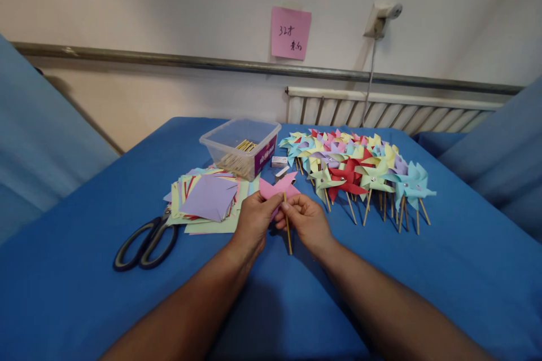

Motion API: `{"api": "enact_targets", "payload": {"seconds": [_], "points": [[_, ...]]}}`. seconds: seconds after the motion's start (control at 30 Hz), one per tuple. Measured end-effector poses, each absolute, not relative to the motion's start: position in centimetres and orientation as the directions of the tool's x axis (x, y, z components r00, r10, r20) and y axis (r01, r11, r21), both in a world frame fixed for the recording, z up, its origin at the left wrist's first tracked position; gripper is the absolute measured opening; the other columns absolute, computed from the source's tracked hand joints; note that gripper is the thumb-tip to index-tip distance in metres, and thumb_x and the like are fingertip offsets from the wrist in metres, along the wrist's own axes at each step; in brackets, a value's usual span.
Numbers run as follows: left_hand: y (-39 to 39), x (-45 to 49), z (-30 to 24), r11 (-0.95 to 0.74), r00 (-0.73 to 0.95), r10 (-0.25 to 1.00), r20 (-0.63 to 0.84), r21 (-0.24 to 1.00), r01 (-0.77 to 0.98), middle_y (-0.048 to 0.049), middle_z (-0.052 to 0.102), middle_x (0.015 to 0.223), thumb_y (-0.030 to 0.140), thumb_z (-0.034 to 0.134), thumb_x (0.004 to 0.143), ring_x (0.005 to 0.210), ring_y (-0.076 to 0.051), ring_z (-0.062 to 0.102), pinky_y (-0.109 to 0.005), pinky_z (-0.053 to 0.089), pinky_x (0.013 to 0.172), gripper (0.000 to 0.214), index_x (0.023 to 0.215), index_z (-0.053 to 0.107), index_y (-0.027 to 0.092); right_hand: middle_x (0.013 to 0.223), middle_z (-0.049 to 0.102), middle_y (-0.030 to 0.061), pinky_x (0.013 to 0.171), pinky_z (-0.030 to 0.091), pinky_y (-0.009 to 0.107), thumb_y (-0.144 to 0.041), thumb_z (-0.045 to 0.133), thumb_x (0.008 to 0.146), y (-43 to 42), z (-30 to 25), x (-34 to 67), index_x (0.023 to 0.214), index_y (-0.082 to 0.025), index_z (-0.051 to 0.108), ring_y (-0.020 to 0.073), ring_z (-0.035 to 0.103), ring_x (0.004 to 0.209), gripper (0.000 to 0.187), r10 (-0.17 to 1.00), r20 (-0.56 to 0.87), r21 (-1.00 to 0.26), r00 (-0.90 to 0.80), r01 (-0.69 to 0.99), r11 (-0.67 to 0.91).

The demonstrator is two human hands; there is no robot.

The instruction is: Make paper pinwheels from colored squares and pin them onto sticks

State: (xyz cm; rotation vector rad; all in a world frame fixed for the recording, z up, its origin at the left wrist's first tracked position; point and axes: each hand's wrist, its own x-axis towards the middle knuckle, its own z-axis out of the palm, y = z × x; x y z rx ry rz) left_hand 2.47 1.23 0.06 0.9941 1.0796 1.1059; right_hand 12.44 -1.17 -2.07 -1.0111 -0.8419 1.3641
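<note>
Between my two hands is a pink paper pinwheel (279, 185), its blades pointing up and away from me. My left hand (255, 220) is closed on the pinwheel, thumb pressed near its middle. A thin wooden stick (289, 236) hangs down from the pinwheel toward me. My right hand (305, 220) pinches the top of the stick against the paper. How stick and paper are joined is hidden by my fingers. Just beyond my hands lie small white boxes (279, 162), one of them partly covered by the pinwheel.
Finished pinwheels (351, 175) in several colours crowd the right side of the blue-covered table (381, 293). Left of my hands lie a stack of cut coloured paper (209, 197) and black-handled scissors (146, 242). A clear plastic tub (241, 146) behind holds wooden sticks.
</note>
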Motion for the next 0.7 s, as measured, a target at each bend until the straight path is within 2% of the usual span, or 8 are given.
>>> {"api": "enact_targets", "payload": {"seconds": [0.27,0.7], "points": [[1.34,2.38,-0.34,0.2,0.074,0.979,-0.189,0.959,-0.202,0.0025,0.05,0.042,0.036,0.073,0.059,0.035,-0.009,0.043,-0.021,0.028,0.037,0.026,0.057,0.056,0.016,0.056,0.066,0.0,0.04,0.041,0.018,-0.053,0.073,0.06,-1.05,-2.18,12.52,0.069,-0.017,0.052,0.0099,0.058,0.042,0.043,0.992,-0.111,-0.924,0.065,-0.373,-0.079],[1.42,2.28,-0.68,0.178,0.059,0.984,-0.17,0.967,-0.183,0.0002,0.055,0.047,0.036,0.073,0.058,0.04,-0.01,0.047,-0.022,0.032,0.038,0.025,0.062,0.061,0.014,0.055,0.067,0.0001,0.04,0.042,0.017,-0.047,0.077,0.059,-0.96,-2.03,12.77,0.068,-0.016,0.052,0.0092,0.059,0.042,0.041,0.985,-0.154,-0.907,0.077,-0.407,-0.11]]}}
